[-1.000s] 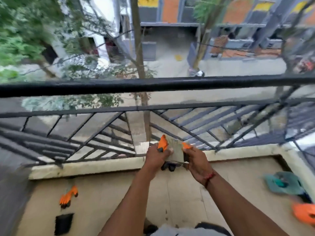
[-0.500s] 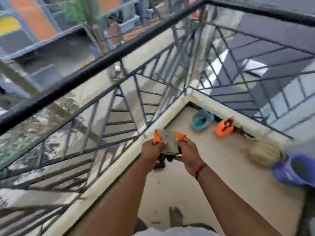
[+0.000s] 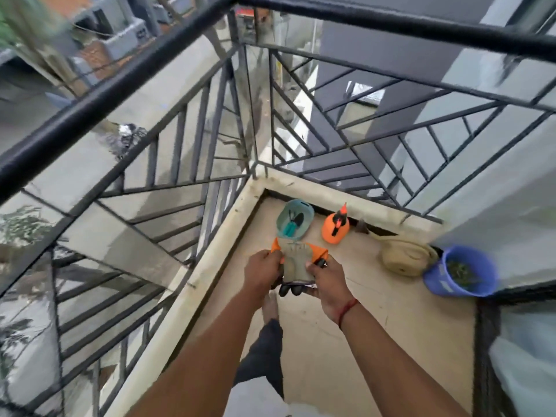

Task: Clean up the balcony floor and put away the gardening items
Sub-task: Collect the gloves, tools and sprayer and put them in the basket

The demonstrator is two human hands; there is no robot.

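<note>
We've swung further into the corner since half a second back. The teal basket (image 3: pixel 307 206) and the orange sprayer (image 3: pixel 335 233) now sit much closer, just beyond our hands, and the blue bucket (image 3: pixel 445 285) is sharp and whole at the right wall.

The gloves (image 3: pixel 296 261), a grey bundle with orange cuffs, are still up in the air between both hands, above the balcony floor (image 3: pixel 316 350). Our left hand (image 3: pixel 263 270) grips the left edge and our right hand (image 3: pixel 326 284) the right edge. The fingers (image 3: pixel 314 266) are curled tight on the fabric, with dark tips hanging out below.

We judge that we're in the put-away step, carrying the gloves to the basket, where a teal-handled hand tool already lies. A beige bag (image 3: pixel 404 257) slumps between sprayer and bucket, and the railing (image 3: pixel 120 82) runs close on our left.

Next, we reckon, comes a step forward and a bend down, lowering the bundle over the basket's rim before we let go. It's soft stuff and may unfold as it drops, so releasing low looks wise. The sprayer stands just beside the basket, so we'd mind our right elbow.
</note>
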